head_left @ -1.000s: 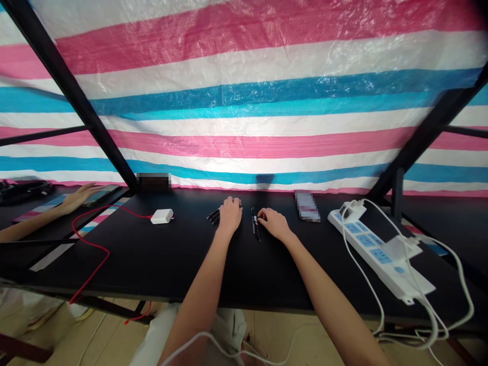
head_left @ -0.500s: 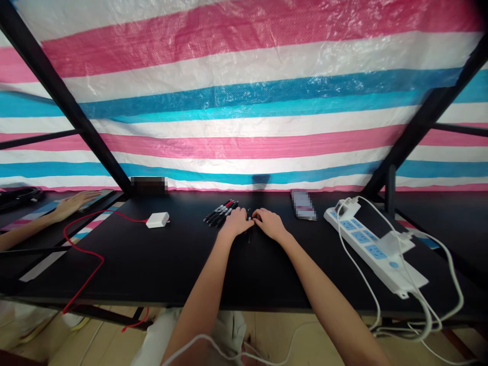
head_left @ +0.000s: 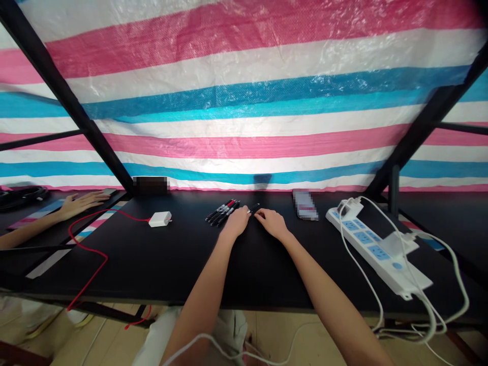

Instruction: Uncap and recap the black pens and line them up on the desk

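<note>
A black pen (head_left: 254,208) is held at the fingertips of the left hand (head_left: 237,222), whose fingers are bent down close over the tabletop. The pen is pointed away and to the right, its far end brought out into the gap between the two hands; its near part is covered by the left fingers. The right hand (head_left: 272,224) is set just beside that end, with thumb and fingers curled narrowly together; whether the pen is touched by it, or anything is pinched there, cannot be made out. Directly to the left of the left hand, a row of pens (head_left: 221,212) is laid side by side, slanted the same way (some red is shown among the black), and its right edge is partly hidden by that hand.

All of these are borne by a black table (head_left: 171,269). Farther left, a white charging adapter (head_left: 160,219) is joined to a red cable (head_left: 104,259). Beyond the right hand, a smartphone (head_left: 305,205) is laid face up, its screen blurred, and to the right of it a white power strip (head_left: 375,249) is loaded with plugs. At the far left, a co-worker's hand (head_left: 82,204) is stretched flat over another table.
</note>
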`<state>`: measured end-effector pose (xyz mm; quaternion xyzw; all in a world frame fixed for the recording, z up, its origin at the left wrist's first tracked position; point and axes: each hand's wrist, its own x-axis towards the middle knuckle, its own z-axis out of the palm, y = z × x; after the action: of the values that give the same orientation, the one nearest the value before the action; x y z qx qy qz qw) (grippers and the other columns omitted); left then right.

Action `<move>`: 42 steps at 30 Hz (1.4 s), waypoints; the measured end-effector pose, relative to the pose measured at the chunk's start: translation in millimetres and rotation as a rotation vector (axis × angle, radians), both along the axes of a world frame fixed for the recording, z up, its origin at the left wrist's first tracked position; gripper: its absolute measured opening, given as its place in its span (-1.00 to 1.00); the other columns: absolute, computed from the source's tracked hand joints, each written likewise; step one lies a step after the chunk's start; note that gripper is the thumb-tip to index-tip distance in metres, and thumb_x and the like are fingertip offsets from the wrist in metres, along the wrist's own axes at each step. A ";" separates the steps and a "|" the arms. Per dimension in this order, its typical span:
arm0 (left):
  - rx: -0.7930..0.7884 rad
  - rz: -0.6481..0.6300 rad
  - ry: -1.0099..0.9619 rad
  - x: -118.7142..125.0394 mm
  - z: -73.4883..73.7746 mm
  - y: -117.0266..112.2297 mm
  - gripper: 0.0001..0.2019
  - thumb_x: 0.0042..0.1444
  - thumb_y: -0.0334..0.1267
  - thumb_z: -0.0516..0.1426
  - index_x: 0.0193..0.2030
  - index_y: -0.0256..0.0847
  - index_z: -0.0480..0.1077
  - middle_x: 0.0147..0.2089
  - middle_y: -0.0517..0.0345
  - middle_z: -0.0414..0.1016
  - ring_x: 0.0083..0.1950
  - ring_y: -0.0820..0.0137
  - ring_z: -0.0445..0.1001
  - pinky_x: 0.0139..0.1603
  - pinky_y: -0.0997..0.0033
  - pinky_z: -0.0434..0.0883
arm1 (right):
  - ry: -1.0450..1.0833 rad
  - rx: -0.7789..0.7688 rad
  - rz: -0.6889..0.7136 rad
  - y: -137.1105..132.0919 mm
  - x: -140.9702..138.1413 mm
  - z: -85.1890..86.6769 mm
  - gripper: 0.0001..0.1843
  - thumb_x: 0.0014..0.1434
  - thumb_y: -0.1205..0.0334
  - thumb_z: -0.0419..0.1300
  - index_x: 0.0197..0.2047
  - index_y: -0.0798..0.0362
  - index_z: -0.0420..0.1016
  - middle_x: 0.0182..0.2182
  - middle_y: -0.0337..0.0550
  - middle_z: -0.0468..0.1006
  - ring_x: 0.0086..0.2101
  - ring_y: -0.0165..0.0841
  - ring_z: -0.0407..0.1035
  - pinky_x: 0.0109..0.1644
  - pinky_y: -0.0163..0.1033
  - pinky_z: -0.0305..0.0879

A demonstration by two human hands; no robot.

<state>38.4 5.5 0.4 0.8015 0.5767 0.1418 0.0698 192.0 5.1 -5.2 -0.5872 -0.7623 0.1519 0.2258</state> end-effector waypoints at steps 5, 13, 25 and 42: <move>-0.027 -0.090 -0.217 2.8 3.2 -1.4 -0.79 0.22 -0.20 -0.14 -0.23 -0.23 0.23 -0.32 0.08 0.43 -0.33 0.40 0.39 -0.32 0.47 0.23 | 0.514 -0.183 0.091 15.1 1.9 -11.6 -0.65 0.12 -0.01 0.00 -0.38 0.05 0.46 -0.48 -0.24 0.50 -0.64 -0.51 0.25 -0.48 -0.37 0.14; 0.026 -0.179 -0.413 2.7 3.1 0.3 -0.80 0.20 -0.20 -0.12 -0.32 -0.21 0.23 -0.48 0.24 0.36 -0.45 0.49 0.32 -0.37 0.53 0.21 | 0.950 -0.202 0.019 17.6 -0.3 -11.6 -0.72 -0.12 0.04 0.23 -0.47 0.11 0.43 -0.56 -0.27 0.41 -0.70 -0.58 0.17 -0.68 -0.43 -0.05; -0.025 -0.078 -0.308 -0.6 -0.7 1.8 -0.71 0.21 -0.12 -0.15 -0.28 -0.19 0.31 -0.47 0.19 0.38 -0.45 0.46 0.34 -0.39 0.52 0.19 | 1.263 -0.153 -0.268 18.9 12.2 0.0 -0.83 0.05 0.17 0.09 -0.45 0.07 0.23 -0.58 -0.26 0.47 -0.75 -0.56 0.23 -0.72 -0.47 0.04; -0.040 -0.096 -0.298 4.1 4.6 -2.8 -0.74 0.21 -0.15 -0.14 -0.29 -0.20 0.29 -0.47 0.20 0.34 -0.45 0.46 0.32 -0.40 0.54 0.17 | 1.327 -0.066 -0.367 24.9 22.5 -4.0 -0.76 0.08 0.07 0.03 -0.39 0.09 0.31 -0.48 -0.15 0.54 -0.70 -0.53 0.31 -0.69 -0.45 0.12</move>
<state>42.5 2.6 5.0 0.7967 0.5238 0.2441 0.1769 214.5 30.0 -9.1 -0.4961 -0.3461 0.4619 0.6487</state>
